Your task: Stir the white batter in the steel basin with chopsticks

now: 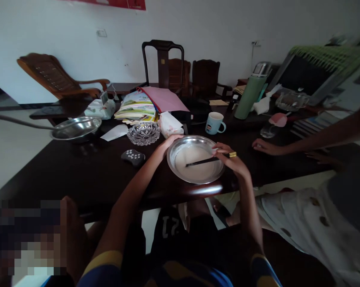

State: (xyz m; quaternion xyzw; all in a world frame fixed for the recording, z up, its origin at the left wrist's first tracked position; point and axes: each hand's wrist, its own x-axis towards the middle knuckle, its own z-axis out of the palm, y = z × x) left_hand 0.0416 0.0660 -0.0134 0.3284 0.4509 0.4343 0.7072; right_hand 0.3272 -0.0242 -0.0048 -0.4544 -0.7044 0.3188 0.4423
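A round metal bowl (171,164) sits near the front edge of the dark table, holding a pale, milky batter (194,169). My left hand (171,141) grips the bowl's far left rim, its fingers partly hidden. In my right hand (228,155), above the bowl's right rim, are dark chopsticks (202,161); their tips dip into the batter. Whether it is one stick or a pair is hard to tell. A yellow band shows on a right-hand finger. Just behind the bowl stand a light blue mug (214,123) and a tissue pack (170,125).
Left on the table (87,171) are a glass ashtray (143,134), a game controller (133,157) and another metal basin (78,128). Books and folders (138,105) lie behind. A green thermos (251,95) stands right. Another person's hand (266,147) rests on the right side.
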